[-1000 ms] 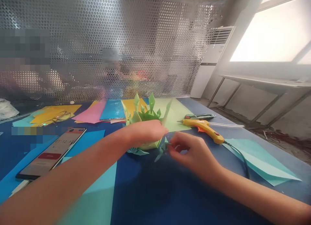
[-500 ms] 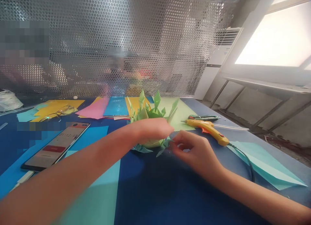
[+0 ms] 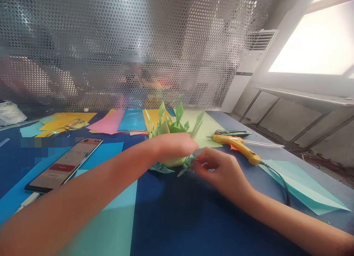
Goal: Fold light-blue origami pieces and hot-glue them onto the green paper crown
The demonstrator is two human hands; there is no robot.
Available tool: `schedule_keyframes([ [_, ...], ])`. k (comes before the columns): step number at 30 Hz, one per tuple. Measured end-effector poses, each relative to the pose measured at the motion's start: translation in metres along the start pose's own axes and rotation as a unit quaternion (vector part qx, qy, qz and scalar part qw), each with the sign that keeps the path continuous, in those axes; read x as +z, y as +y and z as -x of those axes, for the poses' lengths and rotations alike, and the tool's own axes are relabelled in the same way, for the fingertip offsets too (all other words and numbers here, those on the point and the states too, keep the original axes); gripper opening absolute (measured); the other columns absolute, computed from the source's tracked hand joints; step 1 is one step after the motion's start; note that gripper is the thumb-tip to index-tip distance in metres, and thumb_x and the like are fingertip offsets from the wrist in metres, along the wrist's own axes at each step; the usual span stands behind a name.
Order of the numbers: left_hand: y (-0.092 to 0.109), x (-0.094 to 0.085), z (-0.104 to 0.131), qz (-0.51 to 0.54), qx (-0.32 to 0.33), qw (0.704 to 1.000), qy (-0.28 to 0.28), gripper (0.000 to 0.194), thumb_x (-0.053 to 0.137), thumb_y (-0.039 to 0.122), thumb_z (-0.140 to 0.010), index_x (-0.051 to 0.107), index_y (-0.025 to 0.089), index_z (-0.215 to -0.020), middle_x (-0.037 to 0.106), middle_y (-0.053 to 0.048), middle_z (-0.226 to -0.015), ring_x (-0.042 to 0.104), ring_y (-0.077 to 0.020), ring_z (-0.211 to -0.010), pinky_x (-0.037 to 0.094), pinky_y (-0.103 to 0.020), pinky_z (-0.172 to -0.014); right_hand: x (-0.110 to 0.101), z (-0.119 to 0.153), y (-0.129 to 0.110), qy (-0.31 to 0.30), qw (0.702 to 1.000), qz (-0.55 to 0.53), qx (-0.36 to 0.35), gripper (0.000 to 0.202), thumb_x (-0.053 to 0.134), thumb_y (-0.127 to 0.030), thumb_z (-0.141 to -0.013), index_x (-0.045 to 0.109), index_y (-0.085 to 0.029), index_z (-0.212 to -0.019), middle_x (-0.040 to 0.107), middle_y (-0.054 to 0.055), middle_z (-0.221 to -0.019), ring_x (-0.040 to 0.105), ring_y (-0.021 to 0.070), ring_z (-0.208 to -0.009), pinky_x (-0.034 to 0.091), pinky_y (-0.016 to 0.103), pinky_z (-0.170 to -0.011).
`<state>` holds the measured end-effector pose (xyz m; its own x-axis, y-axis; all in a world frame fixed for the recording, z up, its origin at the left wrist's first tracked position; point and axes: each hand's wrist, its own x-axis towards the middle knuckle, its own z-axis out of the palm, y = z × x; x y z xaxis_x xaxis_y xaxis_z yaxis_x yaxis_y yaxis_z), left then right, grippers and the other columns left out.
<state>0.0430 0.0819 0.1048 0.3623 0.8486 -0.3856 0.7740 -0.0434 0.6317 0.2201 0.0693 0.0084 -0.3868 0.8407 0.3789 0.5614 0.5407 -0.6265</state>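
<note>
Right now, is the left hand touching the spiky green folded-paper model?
Touching. The head view shows the left hand wrapped over the spiky green folded-paper model, with no gap between its fingers and the paper.

Coloured paper and tools spread across a blue worktable (image 3: 193, 219).

A yellow glue gun (image 3: 236, 146) lies at right beside a small green cutter (image 3: 232, 132); a phone (image 3: 65, 164) rests at left, spectacles (image 3: 65, 127) on yellow sheets (image 3: 56, 120) behind it. Pink (image 3: 108, 123), blue (image 3: 132, 120) and pale green (image 3: 206, 127) sheets line a perforated metal screen (image 3: 124, 45).
</note>
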Motion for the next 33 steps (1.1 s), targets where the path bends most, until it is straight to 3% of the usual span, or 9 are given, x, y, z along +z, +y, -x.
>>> schedule_keyframes([
  [5, 0.001, -0.001, 0.001, 0.02, -0.039, 0.999, -0.021, 0.037, 0.067, 0.04, -0.099, 0.063, 0.019, -0.129, 0.066, -0.009, -0.132, 0.068, -0.0274, -0.111, 0.059, -0.048, -0.092, 0.001, 0.001, 0.004, -0.004, 1.0, -0.003, 0.003, 0.027, 0.067, -0.036, -0.1, 0.065, -0.016, -0.084, 0.066, -0.003, -0.078, 0.064, 0.0121, -0.067, 0.058, 0.029, -0.067],
  [14, -0.004, 0.001, -0.005, 0.051, -0.02, 0.998, -0.028, 0.037, 0.066, 0.04, -0.099, 0.063, 0.019, -0.128, 0.066, -0.009, -0.131, 0.068, -0.0268, -0.111, 0.059, -0.049, -0.093, 0.002, 0.001, 0.003, 0.001, 0.999, -0.025, 0.023, 0.028, 0.068, -0.038, -0.099, 0.064, -0.016, -0.083, 0.068, -0.003, -0.078, 0.065, 0.0124, -0.067, 0.058, 0.03, -0.067],
  [25, -0.007, 0.001, -0.006, 0.062, -0.014, 0.997, -0.046, 0.036, 0.066, 0.04, -0.099, 0.063, 0.019, -0.128, 0.067, -0.009, -0.13, 0.069, -0.0259, -0.109, 0.059, -0.048, -0.092, 0.002, 0.0, -0.007, 0.033, 0.997, -0.053, 0.043, 0.018, 0.067, -0.037, -0.086, 0.065, -0.022, -0.076, 0.076, 0.002, -0.074, 0.073, 0.0203, -0.067, 0.059, 0.032, -0.064],
  [33, -0.005, 0.0, -0.005, 0.062, -0.023, 0.997, -0.036, 0.036, 0.066, 0.04, -0.099, 0.064, 0.019, -0.128, 0.066, -0.009, -0.131, 0.068, -0.0264, -0.11, 0.059, -0.048, -0.093, 0.005, 0.0, 0.0, 0.02, 0.991, -0.101, 0.083, 0.027, 0.07, -0.047, -0.085, 0.067, -0.021, -0.084, 0.077, 0.005, -0.077, 0.075, 0.0231, -0.07, 0.061, 0.034, -0.065],
])
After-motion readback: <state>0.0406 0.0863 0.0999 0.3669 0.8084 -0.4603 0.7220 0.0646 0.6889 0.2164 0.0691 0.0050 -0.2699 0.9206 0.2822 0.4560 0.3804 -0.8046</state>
